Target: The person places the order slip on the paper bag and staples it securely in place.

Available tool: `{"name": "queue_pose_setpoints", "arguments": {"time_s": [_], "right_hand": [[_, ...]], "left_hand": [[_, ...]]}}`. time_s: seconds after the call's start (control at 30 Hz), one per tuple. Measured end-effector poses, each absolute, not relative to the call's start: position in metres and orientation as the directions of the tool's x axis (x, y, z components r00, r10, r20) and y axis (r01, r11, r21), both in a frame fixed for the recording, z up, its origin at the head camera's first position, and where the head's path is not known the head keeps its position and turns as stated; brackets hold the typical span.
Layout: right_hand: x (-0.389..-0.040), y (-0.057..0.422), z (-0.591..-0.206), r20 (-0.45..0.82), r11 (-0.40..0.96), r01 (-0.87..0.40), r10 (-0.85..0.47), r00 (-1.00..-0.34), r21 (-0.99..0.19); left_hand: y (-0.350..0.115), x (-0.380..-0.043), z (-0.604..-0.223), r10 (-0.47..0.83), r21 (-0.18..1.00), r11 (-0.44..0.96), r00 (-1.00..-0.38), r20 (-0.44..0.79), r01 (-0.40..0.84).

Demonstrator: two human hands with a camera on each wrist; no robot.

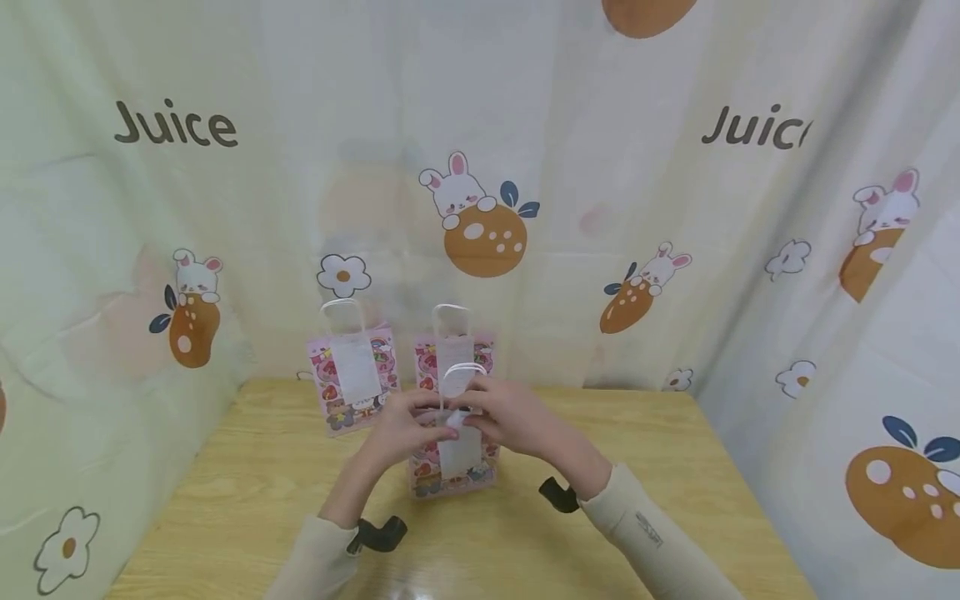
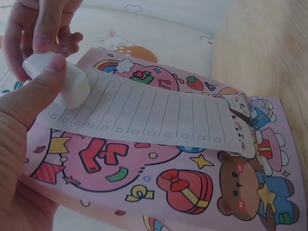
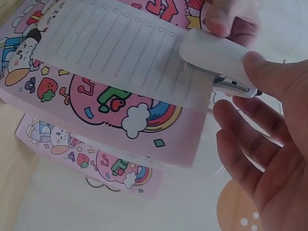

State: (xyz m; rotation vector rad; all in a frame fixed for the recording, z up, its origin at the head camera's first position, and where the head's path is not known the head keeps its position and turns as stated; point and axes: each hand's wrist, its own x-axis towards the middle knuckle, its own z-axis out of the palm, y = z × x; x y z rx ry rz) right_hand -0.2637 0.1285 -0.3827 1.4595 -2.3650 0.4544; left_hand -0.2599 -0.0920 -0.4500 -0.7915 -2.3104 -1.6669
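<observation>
My right hand [image 1: 517,417] pinches a small white stapler [image 3: 216,53], its thumb on top and a finger beneath. The stapler's mouth sits over the top edge of a pink cartoon gift bag [image 2: 187,178], where a lined checklist paper [image 2: 154,110] lies against the bag's face. My left hand [image 1: 408,425] holds the bag at that top edge. Its thumb [image 2: 41,86] lies against the stapler, and its other fingers are partly hidden behind the bag. A white handle [image 1: 465,367] loops up above both hands.
Two more pink gift bags with white handles and papers stand behind: one at the left [image 1: 322,367], one directly behind the held bag [image 1: 483,350]. All are on a wooden table [image 1: 645,483], with a printed curtain [image 1: 300,192] around it.
</observation>
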Motion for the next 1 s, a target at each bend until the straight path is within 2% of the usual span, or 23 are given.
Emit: {"name": "queue_pose_setpoints", "arguments": {"time_s": [0.13,0.3,0.37,0.5,0.57,0.67,0.77,0.83,0.9,1.0], "right_hand": [[-0.263,0.134,-0.381,0.453,0.410,-0.905,-0.790,-0.413,-0.112],[-0.259,0.144,-0.373,0.526,0.379,-0.892,-0.721,-0.451,-0.244],[-0.257,0.149,-0.371,0.547,0.368,-0.869,-0.675,-0.495,-0.331],[-0.252,0.160,-0.374,0.530,0.343,-0.763,-0.564,-0.634,-0.548],[-0.249,0.165,-0.377,0.510,0.281,-0.687,-0.498,-0.702,-0.671],[-0.246,0.172,-0.384,0.491,0.118,-0.580,-0.415,-0.766,-0.806],[-0.243,0.175,-0.391,0.464,-0.070,-0.475,-0.378,-0.801,-0.877],[-0.239,0.178,-0.394,0.428,-0.131,-0.410,-0.364,-0.827,-0.903],[-0.235,0.181,-0.397,0.382,-0.142,-0.355,-0.343,-0.858,-0.924],[-0.232,0.190,-0.402,0.324,-0.075,-0.317,-0.297,-0.898,-0.946]], "left_hand": [[-0.092,-0.260,-0.454,0.324,0.800,0.281,-0.837,0.441,0.530],[-0.094,-0.263,-0.458,0.316,0.747,0.331,-0.814,0.488,0.577],[-0.095,-0.265,-0.458,0.308,0.736,0.343,-0.810,0.499,0.583],[-0.096,-0.268,-0.456,0.304,0.722,0.363,-0.808,0.505,0.589],[-0.095,-0.269,-0.453,0.308,0.716,0.377,-0.809,0.501,0.587],[-0.094,-0.270,-0.448,0.315,0.711,0.412,-0.821,0.476,0.570],[-0.093,-0.270,-0.442,0.332,0.679,0.496,-0.841,0.428,0.541],[-0.093,-0.271,-0.437,0.349,0.648,0.556,-0.853,0.387,0.521],[-0.091,-0.273,-0.433,0.369,0.619,0.603,-0.864,0.344,0.504],[-0.088,-0.276,-0.427,0.398,0.585,0.637,-0.864,0.308,0.502]]}}
